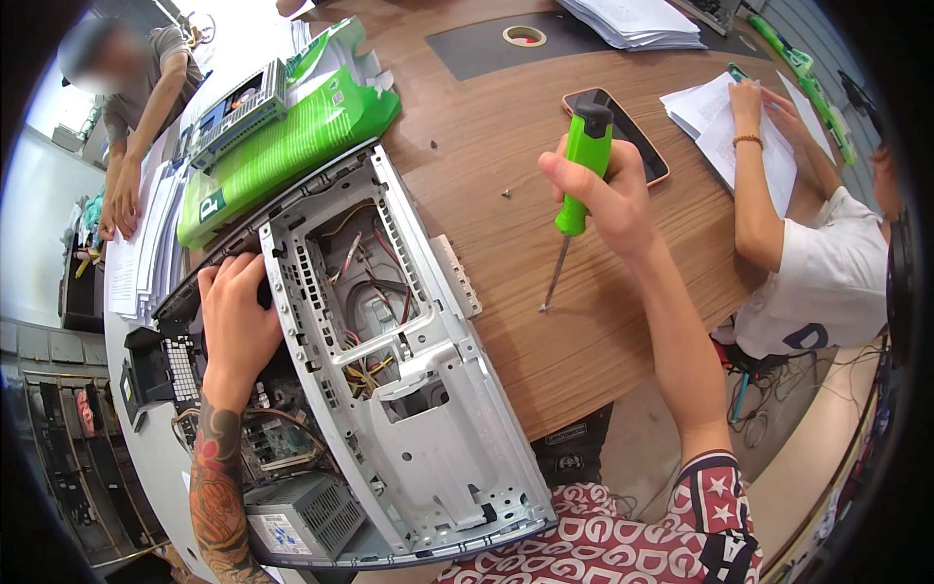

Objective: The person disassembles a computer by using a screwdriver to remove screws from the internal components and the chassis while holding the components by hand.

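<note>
A silver desktop computer case [457, 428] lies open in front of me, its inner frame and cables showing. My left hand [238, 316] reaches into its left side, fingers curled at the metal frame; the fingertips are partly hidden. In my right hand [618, 200], raised over the table to the right of the case, is a green and black screwdriver [584, 170], its shaft slanting down. A small screw [543, 309] is at the screwdriver's tip, close to the tabletop. Another loose screw [506, 193] lies on the wood beyond it.
A power supply [306, 516] sits in the case's near left corner. Behind the case are a green paper package [292, 146] and a drive unit [238, 112]. A phone [632, 131] lies past my right hand. Co-workers handle papers at the far left and right [764, 161].
</note>
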### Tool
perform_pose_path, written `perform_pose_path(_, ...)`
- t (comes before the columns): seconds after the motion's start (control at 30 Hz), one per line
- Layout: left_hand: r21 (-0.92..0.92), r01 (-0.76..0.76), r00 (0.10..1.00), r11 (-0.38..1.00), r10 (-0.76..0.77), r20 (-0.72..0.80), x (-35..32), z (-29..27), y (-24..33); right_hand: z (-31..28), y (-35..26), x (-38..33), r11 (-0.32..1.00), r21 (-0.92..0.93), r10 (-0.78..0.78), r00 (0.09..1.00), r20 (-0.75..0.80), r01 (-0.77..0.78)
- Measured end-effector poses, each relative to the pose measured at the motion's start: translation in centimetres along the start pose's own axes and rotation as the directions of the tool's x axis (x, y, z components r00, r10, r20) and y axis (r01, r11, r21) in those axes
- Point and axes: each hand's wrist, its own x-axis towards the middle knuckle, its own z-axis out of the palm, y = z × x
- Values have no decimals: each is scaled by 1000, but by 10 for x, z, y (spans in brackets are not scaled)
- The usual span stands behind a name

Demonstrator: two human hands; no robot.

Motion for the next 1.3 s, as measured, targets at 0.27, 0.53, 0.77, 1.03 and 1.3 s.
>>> perform_pose_path(0.27,-14,-8,1000,1000,8,-10,0,0,1,-2,0,1,1000,21,-18,1000,9,18)
perform_pose_path(0.53,-16,5,1000,1000,-5,3,1,1,0,1,-1,-1,1000,27,-5,1000,-20,6)
perform_pose_path(0.77,3,-7,1000,1000,7,0,-1,-2,1,1,1,1,993,46,-100,989,-108,105)
perform_pose_path(1.03,-8,-2,1000,1000,2,3,0,0,0,-6,-4,1,985,57,-138,946,-293,161)
perform_pose_path(1.3,-8,10,1000,1000,-10,7,-1,-1,0,-5,2,3,965,4,-242,891,-385,264)
